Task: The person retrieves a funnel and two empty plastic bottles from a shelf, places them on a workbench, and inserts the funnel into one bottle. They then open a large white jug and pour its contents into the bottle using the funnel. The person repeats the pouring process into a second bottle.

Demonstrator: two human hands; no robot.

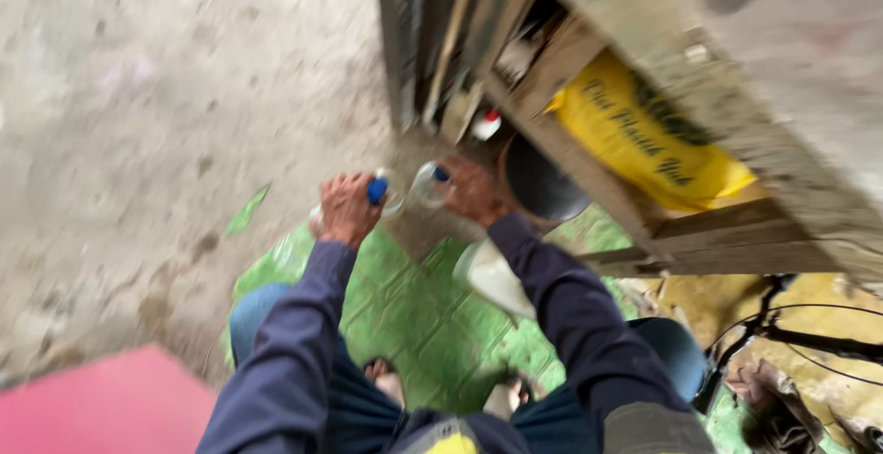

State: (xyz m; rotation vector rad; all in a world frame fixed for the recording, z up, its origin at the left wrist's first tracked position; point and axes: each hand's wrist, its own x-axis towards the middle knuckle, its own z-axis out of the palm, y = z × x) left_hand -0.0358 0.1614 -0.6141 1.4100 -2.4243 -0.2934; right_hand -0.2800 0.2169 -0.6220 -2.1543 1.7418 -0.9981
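Note:
The picture is motion-blurred. My left hand is closed around a clear plastic bottle with a blue cap. Close beside it, my right hand grips a second clear bottle with a blue cap. Both bottles point toward each other over the ground, just above a green patterned sheet. My dark blue sleeves reach down from the bottom of the frame.
A rough wooden shelf unit stands at the right, holding a yellow bag and a small white bottle with a red cap. A dark round pot sits under it. Black cables lie at lower right. A pink surface fills the lower left corner.

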